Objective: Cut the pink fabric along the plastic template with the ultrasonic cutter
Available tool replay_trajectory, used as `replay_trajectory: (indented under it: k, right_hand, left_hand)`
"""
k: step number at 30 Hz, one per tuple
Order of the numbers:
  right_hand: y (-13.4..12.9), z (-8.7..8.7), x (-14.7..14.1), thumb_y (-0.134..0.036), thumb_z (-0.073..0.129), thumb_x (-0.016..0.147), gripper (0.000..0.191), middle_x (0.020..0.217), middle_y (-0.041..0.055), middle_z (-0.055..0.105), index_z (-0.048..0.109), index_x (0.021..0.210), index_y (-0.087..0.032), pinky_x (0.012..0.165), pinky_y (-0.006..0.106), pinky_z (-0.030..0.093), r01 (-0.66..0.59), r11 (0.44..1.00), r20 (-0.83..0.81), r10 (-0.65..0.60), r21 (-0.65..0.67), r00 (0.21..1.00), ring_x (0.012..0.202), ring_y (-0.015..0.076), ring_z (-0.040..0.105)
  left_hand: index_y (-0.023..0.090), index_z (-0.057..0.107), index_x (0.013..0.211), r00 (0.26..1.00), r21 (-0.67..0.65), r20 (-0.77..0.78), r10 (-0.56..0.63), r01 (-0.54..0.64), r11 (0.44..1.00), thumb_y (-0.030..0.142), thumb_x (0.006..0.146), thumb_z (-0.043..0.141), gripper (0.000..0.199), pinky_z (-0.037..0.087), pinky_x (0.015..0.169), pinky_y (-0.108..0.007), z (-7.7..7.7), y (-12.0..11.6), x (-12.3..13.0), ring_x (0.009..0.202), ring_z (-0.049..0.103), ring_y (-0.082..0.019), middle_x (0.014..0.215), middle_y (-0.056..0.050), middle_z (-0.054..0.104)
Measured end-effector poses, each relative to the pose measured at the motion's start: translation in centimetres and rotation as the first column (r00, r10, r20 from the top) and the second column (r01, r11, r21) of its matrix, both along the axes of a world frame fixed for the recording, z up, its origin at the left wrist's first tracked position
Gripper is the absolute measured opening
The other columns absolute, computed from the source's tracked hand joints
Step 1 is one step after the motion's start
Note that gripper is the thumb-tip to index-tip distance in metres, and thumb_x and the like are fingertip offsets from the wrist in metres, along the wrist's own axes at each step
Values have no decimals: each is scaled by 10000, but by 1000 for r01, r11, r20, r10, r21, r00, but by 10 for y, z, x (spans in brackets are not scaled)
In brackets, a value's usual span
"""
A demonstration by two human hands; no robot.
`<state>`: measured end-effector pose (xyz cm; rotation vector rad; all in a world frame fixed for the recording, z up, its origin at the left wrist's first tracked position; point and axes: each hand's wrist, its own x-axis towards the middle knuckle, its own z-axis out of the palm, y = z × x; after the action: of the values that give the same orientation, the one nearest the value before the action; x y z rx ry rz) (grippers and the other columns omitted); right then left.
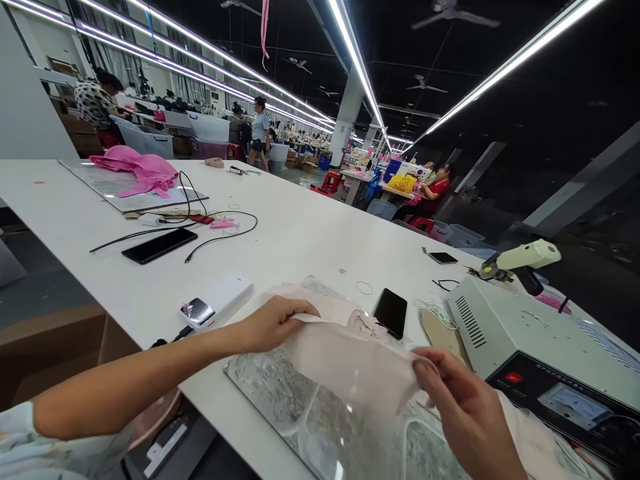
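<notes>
A pale pink piece of fabric (345, 357) is stretched between my two hands, just over a clear-topped grey board (280, 387). My left hand (273, 323) pinches its upper left edge between thumb and fingers. At the other end my right hand (450, 393) has its thumb and fingers closed on the cloth's right edge. More of the pale cloth lies bunched behind the stretched part. Close beyond the fabric rests a black phone (391, 312).
On the right stands a grey machine with a meter (545, 353). A white power bank (215, 307), a phone with cables (160, 245) and a pink bra (137, 170) on a board lie to the left. Other people work at tables farther back.
</notes>
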<state>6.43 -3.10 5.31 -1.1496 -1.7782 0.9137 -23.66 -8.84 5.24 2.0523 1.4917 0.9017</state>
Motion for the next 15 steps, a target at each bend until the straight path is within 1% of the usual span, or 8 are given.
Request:
replay_trajectory:
  k: [2,4,6,8,11,13,14,15]
  right_hand:
    - [30,10,-25,-574,605,805,390,711,7,609,652,912,-202,557,236,479,-102,993,-65,98,-66,993,628,148,558]
    - [60,8,-50,-569,558,830,400,735,13,615,644,926,-191,573,268,492,-136,987,-50,132,-83,990,638,158,573]
    - [85,-5,-69,-513,596,823,350,716,13,619,646,895,-175,565,288,491,-148,984,-2,149,-99,989,600,154,571]
    - [101,-22,-76,-431,654,817,273,772,18,642,640,875,-165,619,298,502,-105,990,52,110,-90,993,638,140,585]
    - [106,-42,-60,-386,676,795,261,807,27,656,633,928,-166,716,338,508,-26,998,87,31,-61,996,719,156,611]
    - [96,-49,-39,-428,667,756,320,821,58,682,645,951,-174,739,358,509,-8,998,81,13,-60,997,759,199,636]
    - [88,-50,-28,-451,651,749,344,825,69,691,650,955,-175,734,359,511,-10,998,75,15,-67,997,768,214,646]
    - [77,-51,-18,-466,631,750,355,791,69,692,655,948,-173,714,355,514,-18,996,71,24,-82,997,750,220,652]
  left_hand:
    - [183,651,1046,987,-27,-91,134,-137,990,130,884,361,336,466,708,-200,6,16,-13,822,631,-142,955,2,703]
    - [193,651,1077,953,-23,-207,221,-230,973,194,927,357,331,465,668,-217,2,34,-26,767,625,-152,890,-4,697]
    - [177,654,1071,930,-8,-269,249,-261,965,195,921,387,307,476,668,-247,-10,48,-36,758,630,-178,848,-32,687]
    - [154,659,1025,914,18,-317,253,-261,965,171,884,453,250,495,722,-286,-23,57,-41,814,640,-205,909,-74,681]
    - [146,656,1030,900,67,-363,240,-232,970,133,856,499,236,497,853,-370,-30,53,-36,942,639,-244,1078,-124,651]
    - [159,653,1088,912,98,-360,196,-172,980,115,868,498,273,477,923,-405,-22,41,-22,1039,622,-265,1166,-133,632]
    - [183,653,1108,929,113,-345,135,-102,988,117,881,497,283,481,928,-380,-15,33,-12,1054,623,-252,1175,-113,637]
    - [204,654,1126,955,123,-295,-34,73,990,113,902,481,298,505,883,-337,-6,25,0,1001,646,-226,1133,-94,660]
